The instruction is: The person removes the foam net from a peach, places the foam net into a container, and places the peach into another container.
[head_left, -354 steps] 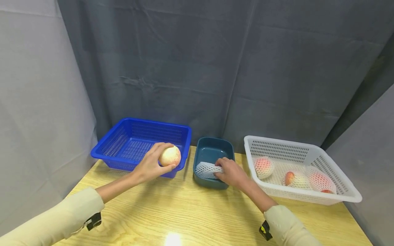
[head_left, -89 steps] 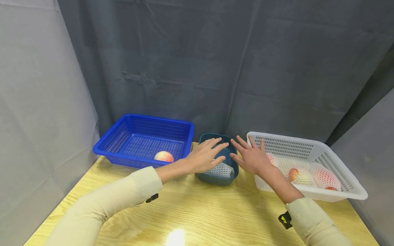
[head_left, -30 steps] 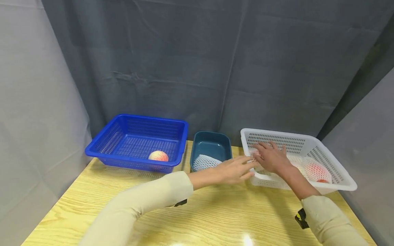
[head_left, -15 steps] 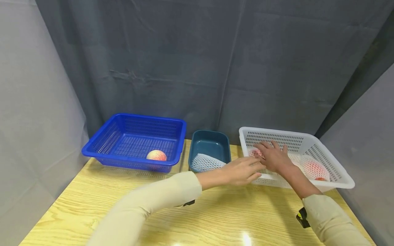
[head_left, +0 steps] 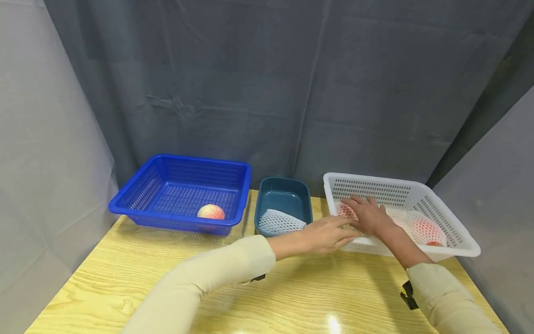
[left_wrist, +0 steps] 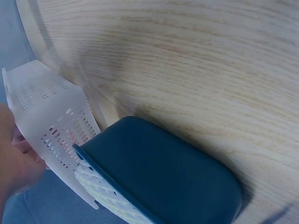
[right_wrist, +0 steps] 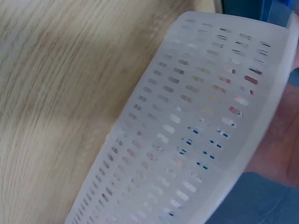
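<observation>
In the head view, my right hand reaches into the white basket with its fingers bent over a peach in a white foam net. My left hand reaches across that basket's near left corner, fingers extended beside the same peach, overlapping the right hand's fingertips. Basket wall hides parts of both hands in the wrist views. Further right in the basket lies another netted peach; the right hand and forearm partly cover the space between. One bare peach sits in the blue basket.
Between the baskets stands a dark teal tub with a white foam net in it. The left forearm passes in front of the tub. All stand on a wooden table, with a grey curtain behind.
The bare peach went from my left hand into the blue basket, while my right hand left the foam net in the tub. Both hands then moved right to the netted peach; lately they barely shift.
</observation>
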The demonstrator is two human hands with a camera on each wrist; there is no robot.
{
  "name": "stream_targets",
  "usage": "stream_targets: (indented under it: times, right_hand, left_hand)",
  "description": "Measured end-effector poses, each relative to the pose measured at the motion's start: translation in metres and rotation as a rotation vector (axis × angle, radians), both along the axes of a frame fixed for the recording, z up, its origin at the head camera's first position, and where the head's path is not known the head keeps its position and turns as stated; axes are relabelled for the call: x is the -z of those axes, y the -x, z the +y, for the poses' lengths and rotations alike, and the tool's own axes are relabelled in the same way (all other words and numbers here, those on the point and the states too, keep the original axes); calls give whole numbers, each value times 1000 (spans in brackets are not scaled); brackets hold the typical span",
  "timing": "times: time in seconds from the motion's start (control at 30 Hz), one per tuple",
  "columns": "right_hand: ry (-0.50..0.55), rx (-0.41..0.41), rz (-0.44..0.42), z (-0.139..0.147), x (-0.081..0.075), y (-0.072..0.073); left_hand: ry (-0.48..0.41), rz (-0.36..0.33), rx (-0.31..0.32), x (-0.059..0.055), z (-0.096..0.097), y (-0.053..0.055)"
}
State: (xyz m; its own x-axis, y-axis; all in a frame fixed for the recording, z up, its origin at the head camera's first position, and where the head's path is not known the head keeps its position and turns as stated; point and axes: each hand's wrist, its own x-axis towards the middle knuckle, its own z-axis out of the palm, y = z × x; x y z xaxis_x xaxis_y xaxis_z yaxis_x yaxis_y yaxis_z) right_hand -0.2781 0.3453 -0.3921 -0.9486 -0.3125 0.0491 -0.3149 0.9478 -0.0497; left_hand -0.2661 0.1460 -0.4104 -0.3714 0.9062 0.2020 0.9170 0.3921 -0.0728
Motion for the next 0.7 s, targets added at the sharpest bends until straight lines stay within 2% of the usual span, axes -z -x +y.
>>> stream_targets:
  times: [0.33,0.53,0.7]
  right_hand:
    - [11,-56,-43,8,16,7]
    - [82,-59,-82,13,19,11]
    - [57,-58,-55,14,22,11]
  left_hand:
    - [-25,16,29,2,-1,1]
    - [-6,76,31,3,-2,1]
    - [0,108,33,4,-2,1]
